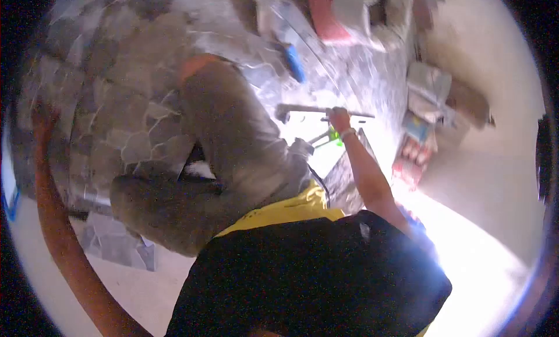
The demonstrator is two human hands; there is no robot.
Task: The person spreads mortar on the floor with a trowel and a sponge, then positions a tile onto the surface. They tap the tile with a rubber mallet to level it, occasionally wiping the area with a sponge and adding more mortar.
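Note:
My right hand point(339, 119) is closed around a long grey metal bar point(303, 110) that lies level above a bright, washed-out patch of floor. A green part point(335, 137) and thin metal rods sit just below that hand. My left hand point(43, 117) is stretched far out to the left, resting flat on the irregular stone paving point(125, 98) with fingers apart and nothing in it. My bent knee in grey trousers point(233, 151) and my black top point(303, 279) fill the middle and bottom of the view.
A blue tool point(294, 63) lies on the paving beyond the knee. A red object point(323, 17) sits at the top. Boxes and bags point(428, 87) and a colourful pack point(414, 153) stand along the beige wall on the right. Strong glare hides the lower right.

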